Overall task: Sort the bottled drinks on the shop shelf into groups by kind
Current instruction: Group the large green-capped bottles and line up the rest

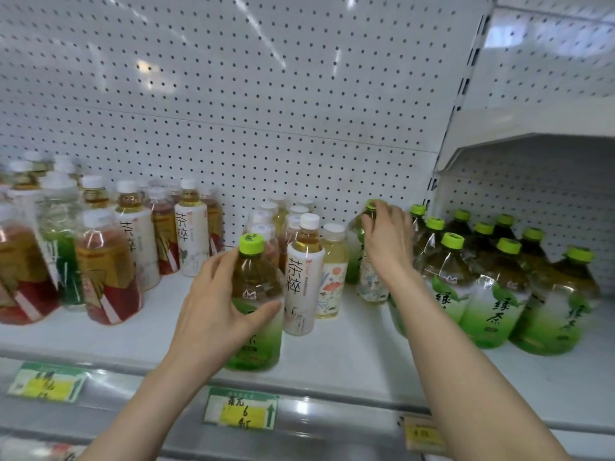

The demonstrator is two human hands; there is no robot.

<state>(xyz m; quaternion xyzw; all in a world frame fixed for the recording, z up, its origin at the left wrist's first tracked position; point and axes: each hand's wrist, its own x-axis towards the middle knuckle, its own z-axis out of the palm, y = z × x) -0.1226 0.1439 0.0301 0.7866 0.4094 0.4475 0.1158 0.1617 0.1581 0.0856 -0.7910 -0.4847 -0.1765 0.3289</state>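
My left hand [213, 304] grips a green-capped green tea bottle [254, 281] standing near the front of the white shelf [349, 357]. My right hand [387, 239] holds the neck of another green-capped bottle [357, 237] further back, fingers curled over its cap. To its right stands a group of green tea bottles [492, 291] with the same green caps. Between my hands stand white-capped tea bottles: a white-labelled one [303, 281] and a pale floral one [332, 274], with several more behind them.
At the left stand red-labelled amber tea bottles [106, 271], a clear green-labelled bottle [63, 247] and more white-labelled bottles [191, 234]. A white pegboard [266, 111] backs the shelf. Price tags [241, 409] hang on the front rail. A higher shelf [532, 124] overhangs at right.
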